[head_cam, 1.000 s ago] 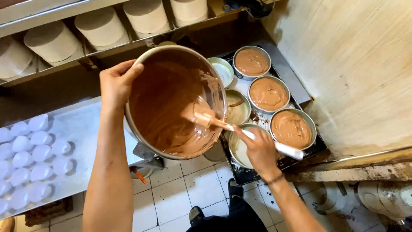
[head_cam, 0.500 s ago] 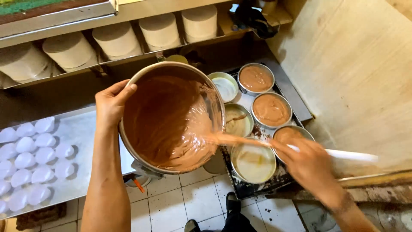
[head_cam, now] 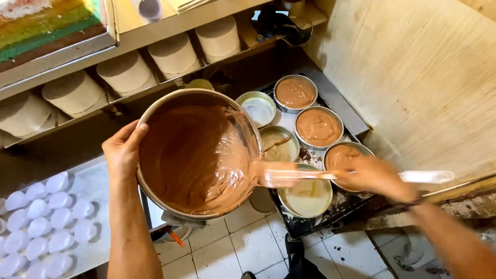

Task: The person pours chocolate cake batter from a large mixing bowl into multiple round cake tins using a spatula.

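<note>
My left hand (head_cam: 123,150) bare: no glove, ring or watch. Left forearm bare to bottom edge, no sleeve showing. My right hand (head_cam: 380,178) motion-blurred, also ungloved; forearm bare, no sleeve. I can't tell if wrist carries anything. Dark trousers and dark shoe visible below, over floor tiles.

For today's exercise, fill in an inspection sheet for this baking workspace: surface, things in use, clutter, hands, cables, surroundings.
Surface: dark baking tray, smeared and crumbed, holding round tins.
Things in use: metal mixing bowl of brown batter, tilted; spatula at its rim; three filled tins; lined empty tin under the spatula.
Clutter: white moulds on a tray at left.
Hands: left hand grips the bowl rim; right hand, blurred, holds the spatula.
Cables: nothing seen.
Surroundings: shelf of round cake layers; tiled floor; wooden board.
</note>
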